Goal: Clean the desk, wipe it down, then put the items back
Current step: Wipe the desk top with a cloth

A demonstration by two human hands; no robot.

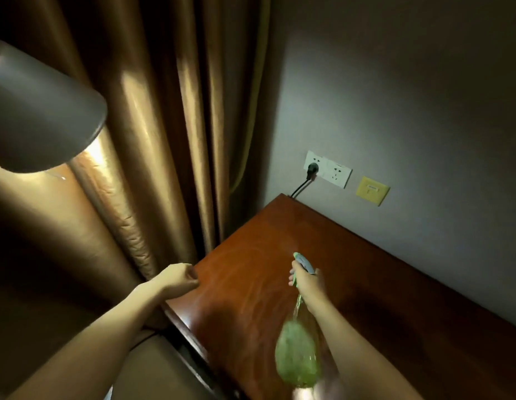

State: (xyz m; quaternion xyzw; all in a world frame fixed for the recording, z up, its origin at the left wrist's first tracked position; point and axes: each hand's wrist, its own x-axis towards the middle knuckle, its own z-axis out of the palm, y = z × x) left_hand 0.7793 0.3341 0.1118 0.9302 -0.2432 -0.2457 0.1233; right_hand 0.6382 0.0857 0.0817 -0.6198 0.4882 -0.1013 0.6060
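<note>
Head view, the only one you have: your right hand (307, 280) is curled round the neck of a green spray bottle (297, 363), one finger up at the trigger under the grey nozzle, which points out over the desk (352, 272). The bottle hangs above the near part of the desktop, its body blurred. Your left hand (180, 278) sits at the desk's left front corner, touching or just beside the edge, fingers curled in; whether it pinches a cloth or nothing at all you cannot tell from here.

As for progress, the visible desktop carries no items, so the clearing looks done for this end. Faint pale swirls on the wood suggest spray or wipe marks, so I judge you to be in the wetting or wiping stage, with the wipe-down unfinished and the putting-back not begun.

Much is out of reach of the camera. The desk's right end runs off the frame, and its near edge is cut by the bottom border. No cloth shows anywhere, nor the removed items. The room is dim, with a lampshade (40, 111) filling the upper left and curtains (170, 125) behind the corner. A black plug (312, 170) sits in the wall socket, its cord dropping behind the desk.
</note>
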